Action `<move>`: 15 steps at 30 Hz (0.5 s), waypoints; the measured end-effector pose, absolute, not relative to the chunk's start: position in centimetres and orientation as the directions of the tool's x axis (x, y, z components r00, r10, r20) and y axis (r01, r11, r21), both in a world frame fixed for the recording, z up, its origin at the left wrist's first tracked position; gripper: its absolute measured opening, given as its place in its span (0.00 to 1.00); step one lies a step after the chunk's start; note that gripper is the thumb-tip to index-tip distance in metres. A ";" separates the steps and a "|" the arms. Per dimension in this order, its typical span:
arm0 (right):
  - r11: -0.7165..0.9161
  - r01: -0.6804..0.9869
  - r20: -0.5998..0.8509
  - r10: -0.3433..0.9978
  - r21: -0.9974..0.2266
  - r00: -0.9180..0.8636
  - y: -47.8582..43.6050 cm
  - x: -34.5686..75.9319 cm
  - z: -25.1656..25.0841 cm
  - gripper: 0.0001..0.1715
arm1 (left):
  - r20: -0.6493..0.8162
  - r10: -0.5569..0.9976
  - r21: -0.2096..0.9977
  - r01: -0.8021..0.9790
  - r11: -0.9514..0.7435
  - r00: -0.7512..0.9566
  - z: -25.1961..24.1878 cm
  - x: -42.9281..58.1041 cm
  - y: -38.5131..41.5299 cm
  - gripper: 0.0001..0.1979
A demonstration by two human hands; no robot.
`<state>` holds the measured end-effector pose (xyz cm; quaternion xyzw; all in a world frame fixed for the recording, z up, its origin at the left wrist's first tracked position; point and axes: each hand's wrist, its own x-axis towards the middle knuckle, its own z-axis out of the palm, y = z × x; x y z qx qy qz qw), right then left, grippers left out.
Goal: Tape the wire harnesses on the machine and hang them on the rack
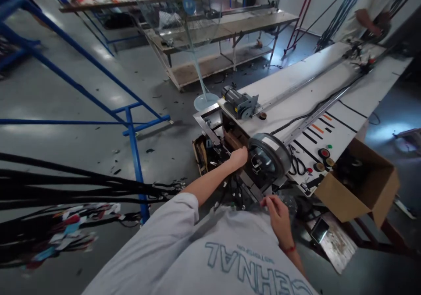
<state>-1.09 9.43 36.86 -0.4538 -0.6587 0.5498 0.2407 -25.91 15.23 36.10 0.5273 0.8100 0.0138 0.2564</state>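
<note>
Wheel (pixel 268 157) bolted upright at near end of counter (pixel 296 78), between both hands. Nearest, right hand (pixel 279 211) just below it, grip bent inward on something small; pinching or not, cannot tell. Left hand (pixel 239 157) against frame beside wheel's rim, grip curled, state likewise unclear. Likely risk: fingers dragged in by a sudden spin, with scissors (pixel 297 165) and control buttons (pixel 324 153) close alongside. Farther off, motor (pixel 240 103); farthest, co-worker's hand (pixel 373 26).

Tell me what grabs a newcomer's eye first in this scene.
The round dark metal drum at the near end of the long white workbench stands out, with the left hand reaching in beside it. The right hand sits lower, left of an open brown cardboard box. Bundled black straps stretch across the left.
</note>
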 end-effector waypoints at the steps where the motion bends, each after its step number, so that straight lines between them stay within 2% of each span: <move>1: -0.019 0.302 -0.170 0.859 -0.953 -0.483 9.7 -2.5 36.8 0.25 | -0.385 0.871 0.282 0.859 0.427 -0.306 36.4 -25.9 14.8 0.18; 3: -0.074 0.251 -0.200 0.829 -0.965 -0.523 10.8 -5.2 36.3 0.23 | -0.349 0.896 0.269 0.887 0.376 -0.274 37.0 -26.0 13.3 0.18; 5: -0.252 0.201 -0.322 0.766 -0.947 -0.557 12.3 -7.3 35.1 0.22 | -0.341 0.911 0.257 0.910 0.326 -0.230 37.5 -26.2 11.1 0.17; 7: -0.498 0.110 -0.464 0.675 -0.860 -0.573 13.9 -9.2 33.8 0.21 | -0.369 0.906 0.253 0.915 0.315 -0.209 37.7 -26.3 8.2 0.16; 9: -0.652 0.010 -0.528 0.606 -0.759 -0.594 15.3 -10.7 32.9 0.22 | -0.386 0.903 0.301 0.899 0.318 -0.191 37.1 -26.6 4.4 0.16; 12: -0.714 -0.144 -0.491 0.599 -0.685 -0.633 17.3 -12.1 32.8 0.21 | -0.344 0.928 0.465 0.832 0.302 -0.145 33.8 -27.2 -3.5 0.17; 15: -0.670 -0.398 -0.393 0.712 -0.626 -0.582 18.3 -12.4 32.8 0.16 | -0.365 0.903 0.537 0.741 0.403 -0.226 28.3 -28.1 -12.1 0.16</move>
